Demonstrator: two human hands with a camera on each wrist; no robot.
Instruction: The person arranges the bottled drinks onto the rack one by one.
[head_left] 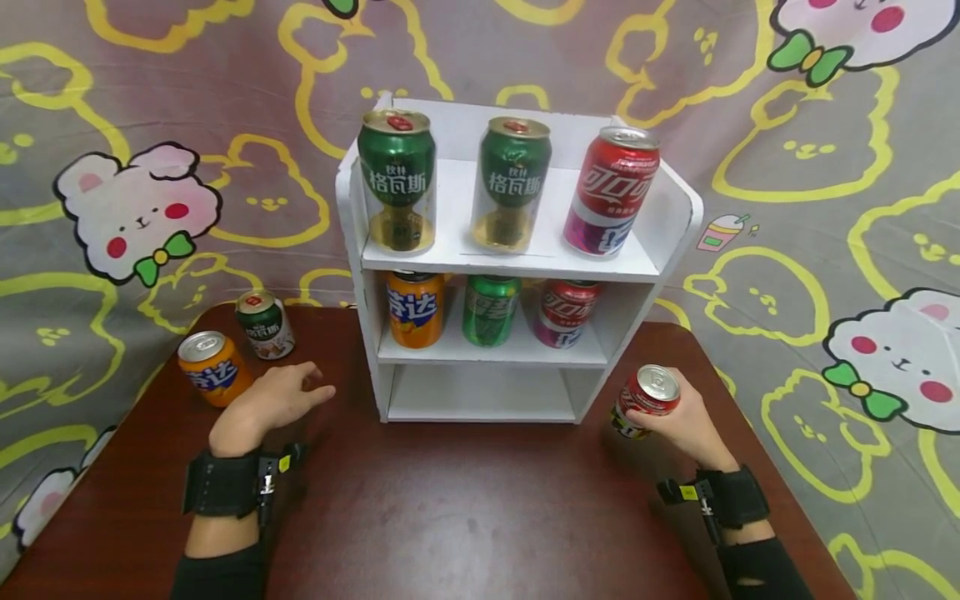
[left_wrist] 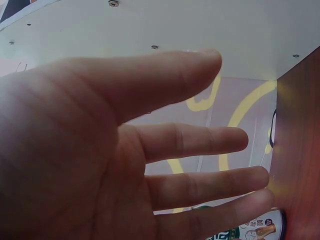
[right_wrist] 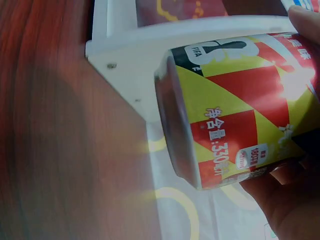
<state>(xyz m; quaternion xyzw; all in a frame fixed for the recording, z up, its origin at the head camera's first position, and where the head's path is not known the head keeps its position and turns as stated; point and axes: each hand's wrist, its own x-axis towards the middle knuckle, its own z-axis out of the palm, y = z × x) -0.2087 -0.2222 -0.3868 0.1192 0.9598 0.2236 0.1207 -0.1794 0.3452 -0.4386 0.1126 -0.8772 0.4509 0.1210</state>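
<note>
Your right hand [head_left: 686,425] holds the red can [head_left: 645,403] between thumb and fingers, base jutting below them. Long axis near upright; base looks clear of the table [head_left: 465,500]. Can is just right of the white shelf [head_left: 487,268]; your left hand [head_left: 272,402], empty, fingers apart, lies off its other side.

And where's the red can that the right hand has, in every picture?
Head: the red can is in the right hand, right of the white shelf.
Left wrist: it isn't there.
Right wrist: it's big, right of the middle, with yellow and red patches.
Shared landmark: the white shelf, upper middle in the head view, along the top in both wrist views.
</note>
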